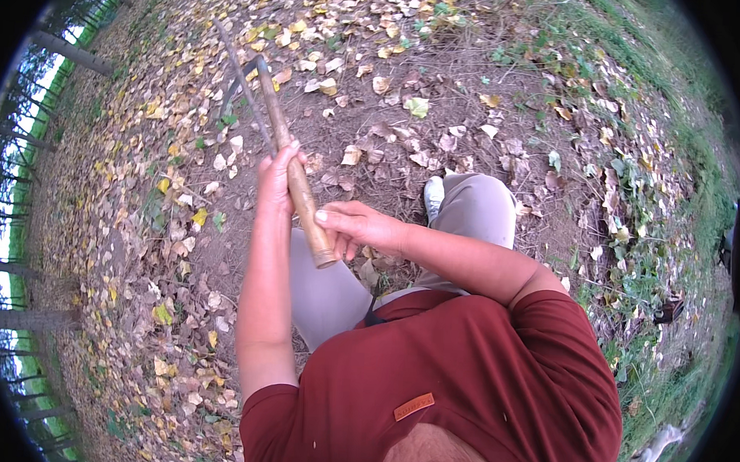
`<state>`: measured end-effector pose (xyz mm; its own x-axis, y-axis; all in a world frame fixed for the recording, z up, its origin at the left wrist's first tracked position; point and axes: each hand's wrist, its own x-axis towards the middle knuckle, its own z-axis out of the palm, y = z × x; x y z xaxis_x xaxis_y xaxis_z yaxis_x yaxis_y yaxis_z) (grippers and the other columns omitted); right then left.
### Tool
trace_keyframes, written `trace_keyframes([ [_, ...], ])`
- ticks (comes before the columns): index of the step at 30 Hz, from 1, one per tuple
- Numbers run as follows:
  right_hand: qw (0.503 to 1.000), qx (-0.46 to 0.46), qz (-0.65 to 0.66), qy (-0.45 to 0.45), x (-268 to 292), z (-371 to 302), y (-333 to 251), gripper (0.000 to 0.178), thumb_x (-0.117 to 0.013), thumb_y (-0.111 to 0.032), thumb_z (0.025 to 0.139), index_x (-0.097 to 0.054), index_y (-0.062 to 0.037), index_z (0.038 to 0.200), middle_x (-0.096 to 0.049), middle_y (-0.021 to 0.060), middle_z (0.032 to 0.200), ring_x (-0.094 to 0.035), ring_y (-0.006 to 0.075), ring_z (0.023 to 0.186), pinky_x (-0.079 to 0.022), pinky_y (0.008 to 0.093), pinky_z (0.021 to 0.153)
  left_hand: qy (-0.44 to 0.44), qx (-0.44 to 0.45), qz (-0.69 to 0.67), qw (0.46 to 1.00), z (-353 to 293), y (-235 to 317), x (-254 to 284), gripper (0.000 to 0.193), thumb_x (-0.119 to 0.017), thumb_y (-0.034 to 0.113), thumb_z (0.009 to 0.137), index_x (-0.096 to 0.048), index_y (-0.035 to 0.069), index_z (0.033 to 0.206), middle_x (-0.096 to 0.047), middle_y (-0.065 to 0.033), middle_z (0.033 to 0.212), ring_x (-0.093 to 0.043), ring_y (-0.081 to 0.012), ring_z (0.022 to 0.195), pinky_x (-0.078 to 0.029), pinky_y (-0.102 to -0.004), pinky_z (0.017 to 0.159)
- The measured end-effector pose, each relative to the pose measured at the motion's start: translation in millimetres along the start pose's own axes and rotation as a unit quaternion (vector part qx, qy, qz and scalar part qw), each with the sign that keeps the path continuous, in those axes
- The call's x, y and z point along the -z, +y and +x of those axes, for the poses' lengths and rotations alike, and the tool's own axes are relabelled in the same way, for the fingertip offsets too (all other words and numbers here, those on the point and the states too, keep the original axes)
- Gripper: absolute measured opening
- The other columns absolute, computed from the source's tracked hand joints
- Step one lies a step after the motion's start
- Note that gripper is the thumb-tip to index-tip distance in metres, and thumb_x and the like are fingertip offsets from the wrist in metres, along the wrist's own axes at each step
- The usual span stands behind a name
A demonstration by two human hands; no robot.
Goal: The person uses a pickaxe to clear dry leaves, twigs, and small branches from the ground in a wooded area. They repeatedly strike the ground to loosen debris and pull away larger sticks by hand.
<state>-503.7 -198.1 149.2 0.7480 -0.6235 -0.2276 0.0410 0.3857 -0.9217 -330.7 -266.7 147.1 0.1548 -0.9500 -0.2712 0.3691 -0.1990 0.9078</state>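
Note:
A sickle [303, 197] with a stout wooden handle slants up and to the left in front of me. Its dark, bent metal blade [246, 70] is at the far end, seen nearly edge-on. My left hand [281, 176] is closed round the middle of the handle. Beside the handle a thin stick [243, 78] rises from that same hand, its lower end hidden by the fingers. My right hand [360, 228] grips the handle near its butt end, thumb on top and fingers partly hidden underneath.
Dry yellow and brown leaves [164, 222] cover the bare soil. My bent legs [478, 207] in pale trousers are just beyond my right forearm. Green plants [634, 234] grow at right. Tree trunks [72, 53] line the left. A pale object [659, 446], unclear, lies at lower right.

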Motion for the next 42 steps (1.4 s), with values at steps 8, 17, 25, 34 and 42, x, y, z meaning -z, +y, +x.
trace_keyframes([
  [8, 0.688, -0.188, -0.675, -0.189, 50.7, -55.0, 186.5, 0.048, -0.052, -0.038, 0.077, -0.051, -0.0151, 0.120, -0.060, 0.0152, 0.104, -0.058, 0.0285, 0.095, -0.046, 0.0398, 0.080, -0.112, 0.086, -0.078, 0.987, 21.0, 1.2, 9.2, 0.026, -0.055, 0.028, 0.082, -0.048, 0.009, 0.099, -0.050, 0.0024, 0.066, -0.036, -0.0069, 0.040, -0.033, -0.0227, 0.036],
  [17, 0.707, -0.276, -0.544, -0.358, 67.2, -15.7, 291.4, 0.036, -0.047, -0.034, 0.081, -0.058, -0.0163, 0.111, -0.056, 0.0101, 0.111, -0.053, 0.0292, 0.102, -0.042, 0.0406, 0.085, -0.071, 0.130, -0.094, 0.984, 58.6, 2.6, 27.1, 0.028, -0.055, 0.026, 0.082, -0.047, 0.008, 0.102, -0.050, -0.0005, 0.067, -0.038, -0.0079, 0.040, -0.035, -0.0236, 0.036],
  [25, 0.750, -0.288, -0.584, -0.120, 197.1, 89.6, 229.1, 0.031, -0.047, -0.033, 0.082, -0.058, -0.0140, 0.103, -0.056, 0.0093, 0.101, -0.053, 0.0278, 0.092, -0.043, 0.0399, 0.077, -0.044, 0.212, -0.099, 0.971, 225.5, -39.7, 101.2, 0.035, -0.056, 0.024, 0.082, -0.047, 0.007, 0.111, -0.051, -0.0008, 0.066, -0.038, -0.0072, 0.039, -0.035, -0.0243, 0.036],
  [34, 0.660, -0.308, -0.642, 0.241, 419.9, 289.1, 77.9, 0.027, -0.046, -0.031, 0.083, -0.059, -0.0114, 0.095, -0.057, 0.0084, 0.090, -0.054, 0.0261, 0.081, -0.044, 0.0391, 0.069, -0.020, 0.222, 0.024, 0.974, 373.9, -79.0, 100.5, 0.049, -0.060, 0.022, 0.075, -0.047, 0.001, 0.117, -0.053, 0.0003, 0.062, -0.045, -0.0059, 0.042, -0.039, -0.0178, 0.035],
  [42, 0.676, -0.380, -0.615, 0.143, 407.3, 301.1, 71.5, 0.025, -0.046, -0.029, 0.084, -0.060, -0.0090, 0.088, -0.057, 0.0076, 0.081, -0.054, 0.0246, 0.070, -0.045, 0.0384, 0.062, -0.004, 0.247, 0.000, 0.969, 368.6, -40.5, 90.3, 0.041, -0.057, 0.019, 0.077, -0.050, 0.006, 0.115, -0.055, -0.0001, 0.062, -0.046, -0.0071, 0.043, -0.041, -0.0192, 0.036],
])
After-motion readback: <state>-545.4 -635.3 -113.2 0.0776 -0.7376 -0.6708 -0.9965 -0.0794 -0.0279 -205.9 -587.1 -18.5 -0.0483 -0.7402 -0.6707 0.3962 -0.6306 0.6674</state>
